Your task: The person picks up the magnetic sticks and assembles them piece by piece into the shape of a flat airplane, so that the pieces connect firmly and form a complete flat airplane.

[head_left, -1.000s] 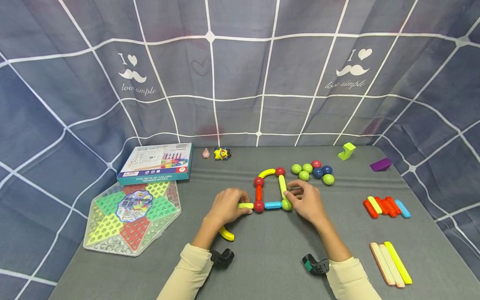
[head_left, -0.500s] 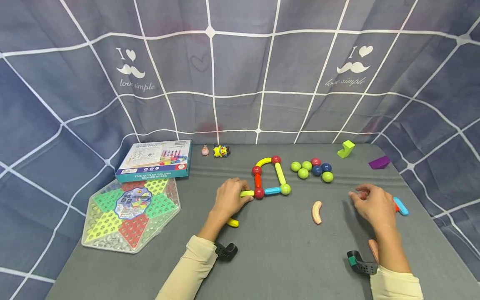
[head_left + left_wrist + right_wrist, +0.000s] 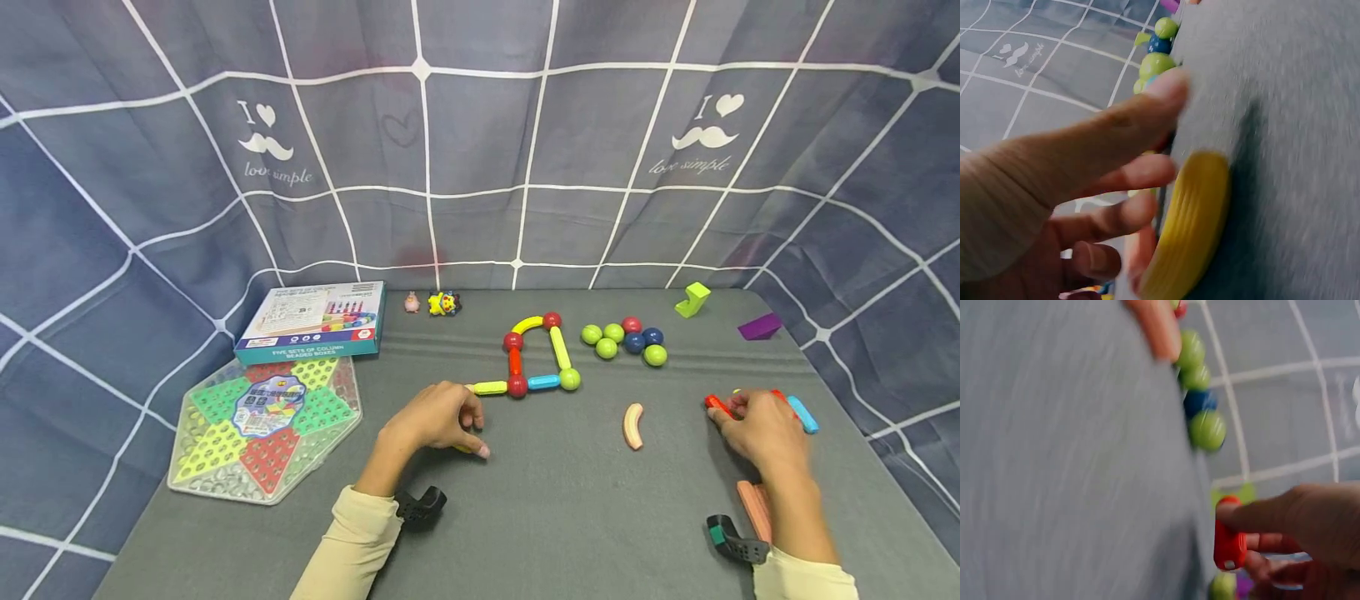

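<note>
From the head view, holds the left hand (image 3: 438, 414) low over the grey table (image 3: 555, 517), thumb and fingertips spread apart. Over on the right, pinches a red stick (image 3: 718, 406) with the right hand (image 3: 767, 429), just beside a blue stick (image 3: 803, 414). Near the right wrist, some pale sticks (image 3: 754, 508), partly hidden. Between the hands, a pale curve (image 3: 633, 427) flat on the table. Near the middle, a ring (image 3: 515, 361) made of balls and bars, with a yellow stick (image 3: 492, 387) poking out toward the left hand. To the right of the ring, seven loose balls (image 3: 633, 342), green, blue and red, all bunched up. On the left, a box (image 3: 311, 321) right behind a star board (image 3: 264, 433). At the back, two small toys (image 3: 445, 303), and far to the right a green block (image 3: 693, 300) and a purple block (image 3: 760, 327). From the left wrist view, holds thumb and fingers apart right by a fat yellow curve (image 3: 1191, 219) on the table. Cannot tell about any touch there. From the right wrist view, squeezes the red stick between thumb and bent fingers. Cannot tell if lifted or not.
</note>
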Demonstrator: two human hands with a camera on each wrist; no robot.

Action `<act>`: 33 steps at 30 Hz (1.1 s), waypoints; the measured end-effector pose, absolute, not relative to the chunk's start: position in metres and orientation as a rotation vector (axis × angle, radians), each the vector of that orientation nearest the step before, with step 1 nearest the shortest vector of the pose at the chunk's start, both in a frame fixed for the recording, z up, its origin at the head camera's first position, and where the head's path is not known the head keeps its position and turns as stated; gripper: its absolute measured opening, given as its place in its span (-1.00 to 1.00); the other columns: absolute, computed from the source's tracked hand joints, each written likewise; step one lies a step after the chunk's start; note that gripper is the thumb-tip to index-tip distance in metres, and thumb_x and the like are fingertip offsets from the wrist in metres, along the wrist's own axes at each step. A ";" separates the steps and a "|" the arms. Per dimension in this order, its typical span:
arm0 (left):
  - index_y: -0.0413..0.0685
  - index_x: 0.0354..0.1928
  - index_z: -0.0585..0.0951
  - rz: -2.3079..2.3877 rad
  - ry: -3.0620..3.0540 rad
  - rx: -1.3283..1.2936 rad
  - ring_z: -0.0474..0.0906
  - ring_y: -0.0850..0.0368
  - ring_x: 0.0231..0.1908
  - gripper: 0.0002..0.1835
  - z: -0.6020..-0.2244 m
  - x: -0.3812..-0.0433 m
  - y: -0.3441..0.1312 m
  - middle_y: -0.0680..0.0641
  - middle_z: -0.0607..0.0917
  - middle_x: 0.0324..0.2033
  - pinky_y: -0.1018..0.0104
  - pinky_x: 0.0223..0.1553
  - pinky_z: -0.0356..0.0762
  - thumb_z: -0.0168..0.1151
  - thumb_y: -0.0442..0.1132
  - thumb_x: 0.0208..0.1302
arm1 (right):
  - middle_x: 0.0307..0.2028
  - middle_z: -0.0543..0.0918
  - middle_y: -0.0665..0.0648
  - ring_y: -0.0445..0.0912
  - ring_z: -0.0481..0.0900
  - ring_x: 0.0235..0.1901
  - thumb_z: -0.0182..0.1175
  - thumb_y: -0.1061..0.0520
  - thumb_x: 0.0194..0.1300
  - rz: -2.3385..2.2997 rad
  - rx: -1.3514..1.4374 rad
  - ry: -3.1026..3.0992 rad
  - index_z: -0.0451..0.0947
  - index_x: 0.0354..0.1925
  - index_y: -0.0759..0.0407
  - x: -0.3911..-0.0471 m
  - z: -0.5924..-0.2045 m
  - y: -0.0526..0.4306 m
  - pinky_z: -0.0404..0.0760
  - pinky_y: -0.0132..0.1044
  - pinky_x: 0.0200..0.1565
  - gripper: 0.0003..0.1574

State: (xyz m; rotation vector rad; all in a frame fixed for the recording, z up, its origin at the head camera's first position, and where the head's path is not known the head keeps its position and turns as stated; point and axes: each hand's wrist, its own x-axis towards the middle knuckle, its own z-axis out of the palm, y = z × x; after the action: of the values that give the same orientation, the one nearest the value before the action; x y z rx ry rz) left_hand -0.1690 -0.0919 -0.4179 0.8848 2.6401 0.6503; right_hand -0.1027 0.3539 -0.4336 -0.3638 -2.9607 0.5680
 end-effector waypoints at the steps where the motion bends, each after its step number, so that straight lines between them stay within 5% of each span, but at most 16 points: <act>1: 0.14 -0.45 0.67 0.616 2.622 0.885 0.40 0.31 -0.49 -0.65 -0.417 -0.168 -0.094 0.15 0.60 -0.52 0.33 -0.40 0.36 0.58 0.10 -0.26 | -0.39 0.56 0.23 0.14 0.48 -0.38 0.26 -0.09 0.20 0.589 -0.309 -2.953 0.56 -0.28 0.22 -0.104 -0.431 0.348 0.33 -0.05 -0.46 -0.61; 8: 0.17 -0.49 0.65 0.463 2.601 0.863 0.42 0.34 -0.46 -0.70 -0.415 -0.165 -0.094 0.21 0.61 -0.51 0.32 -0.34 0.37 0.63 -0.08 -0.29 | -0.59 0.51 -0.02 -0.17 0.41 -0.59 0.32 0.05 0.20 0.827 0.241 -2.889 0.59 -0.27 0.10 -0.114 -0.409 0.274 0.33 -0.27 -0.53 -0.82; 16: 0.19 -0.53 0.65 0.497 2.591 0.872 0.44 0.35 -0.50 -0.75 -0.418 -0.166 -0.095 0.23 0.61 -0.56 0.33 -0.36 0.39 0.60 -0.12 -0.23 | -0.52 0.49 -0.20 -0.27 0.41 -0.52 0.36 0.05 0.15 0.994 0.834 -2.879 0.59 -0.34 -0.08 -0.121 -0.424 0.182 0.38 -0.37 -0.44 -0.89; 33: 0.21 -0.55 0.64 0.606 2.593 0.926 0.45 0.37 -0.50 -0.76 -0.427 -0.171 -0.095 0.25 0.61 -0.58 0.36 -0.37 0.40 0.59 -0.06 -0.21 | -0.44 0.48 -0.13 -0.25 0.38 -0.46 0.38 0.04 0.12 0.945 0.950 -2.857 0.62 -0.32 -0.04 -0.134 -0.455 0.115 0.38 -0.34 -0.36 -0.86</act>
State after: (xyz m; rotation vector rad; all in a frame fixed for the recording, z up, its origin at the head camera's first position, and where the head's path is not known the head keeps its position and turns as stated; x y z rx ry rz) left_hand -0.1707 -0.0946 -0.4269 0.9265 2.5934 0.6064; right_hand -0.1345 0.1155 -0.4549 0.9501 -2.8566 0.9450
